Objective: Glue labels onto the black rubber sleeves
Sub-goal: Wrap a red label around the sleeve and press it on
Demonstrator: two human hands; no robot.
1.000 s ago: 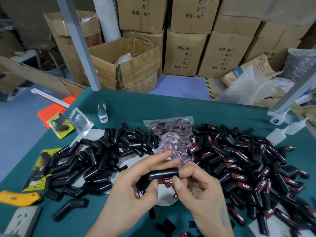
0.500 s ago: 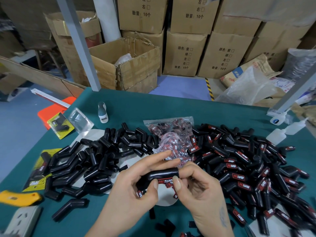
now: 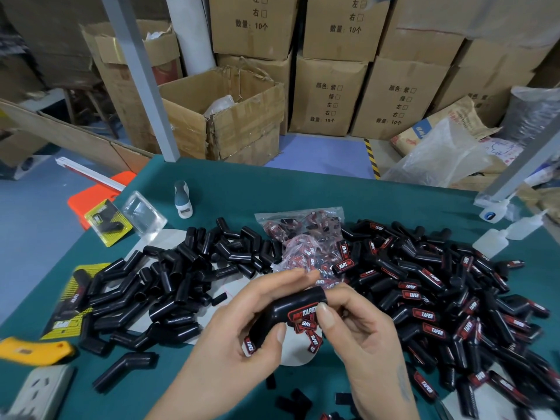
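Stacked cardboard boxes [image 3: 330, 92] fill the back of the room, and in front of them the green counter [image 3: 303, 195] carries the work. On the person's right lies a broad heap of labelled sleeves [image 3: 439, 298], red-and-white tags showing; on the left a heap of bare black sleeves [image 3: 169, 277]. Between the heaps sits a clear bag of labels [image 3: 303, 237], and white glue bottles [image 3: 497, 241] stand near the far right edge.

Over the near edge, the left hand [image 3: 242, 338] grips one bent sleeve [image 3: 291, 307] round its elbow, fingers curled behind and thumb in front. The right hand [image 3: 363, 334] pinches the sleeve's upper end, its thumb pressing on the label [image 3: 303, 313] already lying on the rubber. A few loose labels hang just under the sleeve.

This looks like the pressing-down step. Next, I'd judge, the thumb must rub the label's edges flat before the sleeve goes onto the right-hand heap.
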